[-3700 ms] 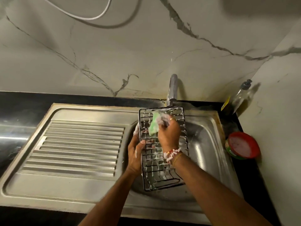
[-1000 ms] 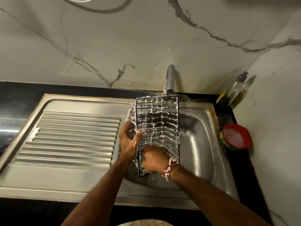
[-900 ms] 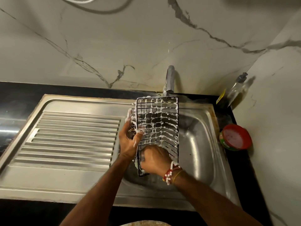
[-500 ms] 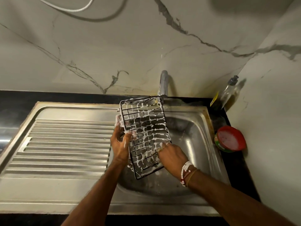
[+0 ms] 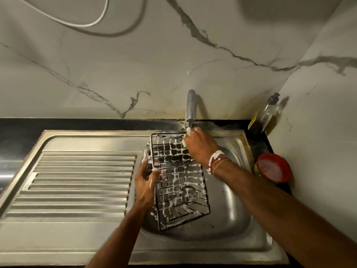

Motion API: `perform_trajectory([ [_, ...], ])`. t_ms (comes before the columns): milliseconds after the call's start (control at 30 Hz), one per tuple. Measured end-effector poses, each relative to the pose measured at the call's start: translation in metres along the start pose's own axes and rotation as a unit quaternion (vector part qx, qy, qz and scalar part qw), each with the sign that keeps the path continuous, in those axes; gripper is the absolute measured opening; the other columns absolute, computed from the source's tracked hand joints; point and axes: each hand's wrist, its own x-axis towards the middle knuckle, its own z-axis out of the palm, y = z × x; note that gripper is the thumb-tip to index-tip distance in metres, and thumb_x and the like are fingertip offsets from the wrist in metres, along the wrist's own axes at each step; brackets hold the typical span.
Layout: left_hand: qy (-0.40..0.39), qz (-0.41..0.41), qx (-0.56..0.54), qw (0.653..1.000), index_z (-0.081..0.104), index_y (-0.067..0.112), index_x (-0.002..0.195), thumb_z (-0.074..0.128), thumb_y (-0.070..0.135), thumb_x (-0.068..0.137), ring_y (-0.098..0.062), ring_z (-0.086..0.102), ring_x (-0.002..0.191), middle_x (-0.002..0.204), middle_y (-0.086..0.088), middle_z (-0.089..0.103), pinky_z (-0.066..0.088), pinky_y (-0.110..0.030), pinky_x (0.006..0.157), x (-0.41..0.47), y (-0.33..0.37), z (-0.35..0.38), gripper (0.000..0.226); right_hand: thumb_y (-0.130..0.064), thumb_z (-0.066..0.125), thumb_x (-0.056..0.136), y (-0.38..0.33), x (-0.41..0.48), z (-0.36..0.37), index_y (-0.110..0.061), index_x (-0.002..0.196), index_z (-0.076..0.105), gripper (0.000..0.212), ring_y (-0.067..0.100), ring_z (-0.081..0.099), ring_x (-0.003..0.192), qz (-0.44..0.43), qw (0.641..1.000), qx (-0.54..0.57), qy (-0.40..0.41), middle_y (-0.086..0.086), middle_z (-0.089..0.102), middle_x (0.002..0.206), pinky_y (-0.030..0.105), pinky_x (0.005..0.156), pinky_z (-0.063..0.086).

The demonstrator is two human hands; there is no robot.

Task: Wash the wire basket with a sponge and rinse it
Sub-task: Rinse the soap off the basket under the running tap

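Here, over a stainless-steel sink [image 5: 228, 246] below a veined marble wall [image 5: 154, 64], the left hand [image 5: 144, 182] grips a soapy black wire basket [image 5: 179, 182] while the right hand [image 5: 201, 146] clutches a green sponge [image 5: 184, 142].

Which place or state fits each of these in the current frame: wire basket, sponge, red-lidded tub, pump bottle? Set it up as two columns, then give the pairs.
Column one:
1. wire basket
2. sponge
3. red-lidded tub
4. pump bottle

Column two:
A. in the back corner against the wall
B. on the counter right of the sink
C. covered in foam, held over the basin by the left hand
D. in the right hand near the tap

Pairs: 1-C, 2-D, 3-B, 4-A
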Motion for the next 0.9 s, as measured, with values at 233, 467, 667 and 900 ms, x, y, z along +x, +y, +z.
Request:
perform_trajectory([
  [233,-0.008,-0.018,0.015,1.000,0.048,0.013,0.145,0.063,0.045,0.082,-0.013,0.072,0.099,0.107,0.008,0.075,0.062,-0.036,0.083,-0.003,-0.004,0.005,0.072,-0.010,0.054,0.089,0.014,-0.025,0.028,-0.011,0.105,0.069,0.022,0.020,0.061,0.081,0.135,0.971,0.176,0.087,0.007,0.065,0.101,0.029,0.068,0.052],
  [467,-0.014,-0.022,0.015,1.000,0.042,0.017,0.148,0.057,0.017,0.099,0.013,0.067,0.085,0.110,0.014,0.063,0.056,-0.012,0.070,0.006,-0.010,0.020,0.051,-0.003,0.059,0.078,0.081,-0.073,0.033,-0.008,0.105,0.071,0.030,0.030,0.067,0.090,0.351,0.871,0.272,0.211,0.016,0.071,0.100,0.036,0.080,0.055],
  [667,-0.033,-0.026,0.027,0.999,0.037,0.009,0.153,0.056,0.011,0.099,0.011,0.068,0.086,0.125,-0.001,0.062,0.053,-0.008,0.066,0.008,-0.022,0.038,0.056,0.000,0.058,0.077,0.132,-0.127,0.045,-0.002,0.103,0.070,0.029,0.034,0.065,0.095,0.499,0.790,0.258,0.244,0.017,0.070,0.100,0.033,0.085,0.047],
  [900,-0.039,-0.037,0.033,0.998,0.036,0.016,0.154,0.056,0.014,0.099,-0.009,0.066,0.096,0.124,-0.001,0.065,0.054,-0.012,0.063,0.006,-0.027,0.056,0.059,-0.010,0.066,0.074,0.163,-0.159,0.062,-0.005,0.096,0.069,0.023,0.036,0.063,0.092,0.535,0.808,0.199,0.148,0.016,0.069,0.095,0.035,0.079,0.048],
])
